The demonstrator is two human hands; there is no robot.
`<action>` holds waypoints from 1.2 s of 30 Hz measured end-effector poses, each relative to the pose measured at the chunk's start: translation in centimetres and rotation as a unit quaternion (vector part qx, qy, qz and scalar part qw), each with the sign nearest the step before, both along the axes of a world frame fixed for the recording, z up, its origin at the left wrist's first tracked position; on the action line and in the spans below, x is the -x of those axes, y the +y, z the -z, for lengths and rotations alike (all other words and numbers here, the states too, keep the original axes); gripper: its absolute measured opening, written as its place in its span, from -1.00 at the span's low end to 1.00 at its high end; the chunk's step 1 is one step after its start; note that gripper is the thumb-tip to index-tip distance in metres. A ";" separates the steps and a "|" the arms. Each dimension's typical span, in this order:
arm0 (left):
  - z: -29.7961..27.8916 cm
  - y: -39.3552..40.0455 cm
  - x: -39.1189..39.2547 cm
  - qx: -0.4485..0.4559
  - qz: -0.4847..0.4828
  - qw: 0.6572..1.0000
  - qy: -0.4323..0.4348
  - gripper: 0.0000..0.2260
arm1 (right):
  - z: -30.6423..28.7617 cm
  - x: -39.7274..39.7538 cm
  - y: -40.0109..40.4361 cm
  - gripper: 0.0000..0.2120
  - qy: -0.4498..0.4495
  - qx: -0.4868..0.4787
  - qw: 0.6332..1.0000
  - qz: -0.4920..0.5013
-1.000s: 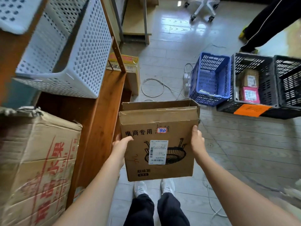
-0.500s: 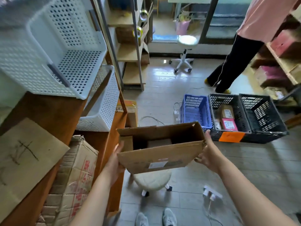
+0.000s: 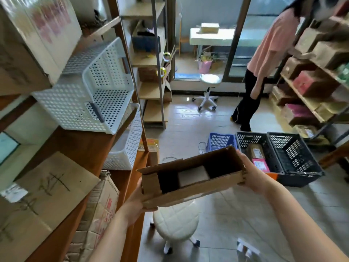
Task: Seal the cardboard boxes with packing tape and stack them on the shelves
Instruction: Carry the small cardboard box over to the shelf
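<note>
I hold an open brown cardboard box (image 3: 190, 191) in the air in front of me, tilted so its open top faces me. Inside it lies a pale flat item (image 3: 192, 175). My left hand (image 3: 135, 203) grips the box's lower left corner from underneath. My right hand (image 3: 253, 173) holds its right end. The wooden shelf unit (image 3: 83, 146) stands to my left, right beside the box.
White perforated baskets (image 3: 90, 95) sit on the left shelves, with a large printed carton (image 3: 94, 220) below. A white stool (image 3: 176, 224) stands under the box. Blue (image 3: 220, 141) and black crates (image 3: 294, 157) lie on the floor. A person in pink (image 3: 268, 59) stands at the right-hand shelves.
I have lifted the box and tipped it from its front face toward me to its open top showing. My view has risen from the floor to the room.
</note>
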State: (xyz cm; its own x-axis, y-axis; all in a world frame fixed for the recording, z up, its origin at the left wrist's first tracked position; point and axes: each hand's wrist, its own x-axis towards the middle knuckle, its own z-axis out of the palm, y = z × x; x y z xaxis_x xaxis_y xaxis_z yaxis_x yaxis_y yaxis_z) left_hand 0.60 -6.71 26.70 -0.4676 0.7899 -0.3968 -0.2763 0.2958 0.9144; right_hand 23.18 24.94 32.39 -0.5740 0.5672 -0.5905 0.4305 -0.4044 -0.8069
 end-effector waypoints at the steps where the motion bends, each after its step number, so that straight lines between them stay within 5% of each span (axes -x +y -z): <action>1: -0.3 0.0 -0.1 -0.009 -0.004 1.000 0.002 -0.42 | -0.6 0.1 0.3 -0.11 -0.017 0.001 1.000 -0.013; 4: -0.9 0.7 1.2 -0.017 -0.010 1.000 0.001 -0.51 | -2.0 0.8 1.2 -0.20 -0.065 -0.035 0.996 -0.040; 9: -0.8 3.0 2.1 0.010 -0.027 0.999 -0.027 -0.49 | -3.0 3.2 2.7 -0.83 -0.218 -0.249 0.935 -0.123; 13: -0.4 6.7 3.3 0.039 -0.022 0.999 0.005 -0.45 | -1.2 4.6 5.4 -0.69 -0.223 -0.335 0.912 -0.081; 28: -0.9 30.6 9.3 0.204 -0.093 0.968 -0.112 -0.47 | 4.8 11.7 30.5 -0.64 -0.135 -0.278 0.943 -0.123; 32: -0.1 37.9 10.5 0.307 -0.073 0.949 -0.012 -0.53 | 5.8 13.6 34.8 -0.55 -0.109 -0.286 0.946 -0.108; 36: 2.1 44.4 12.8 0.446 -0.089 0.872 0.183 -0.60 | 6.7 16.3 38.0 -0.57 -0.088 -0.279 0.952 -0.085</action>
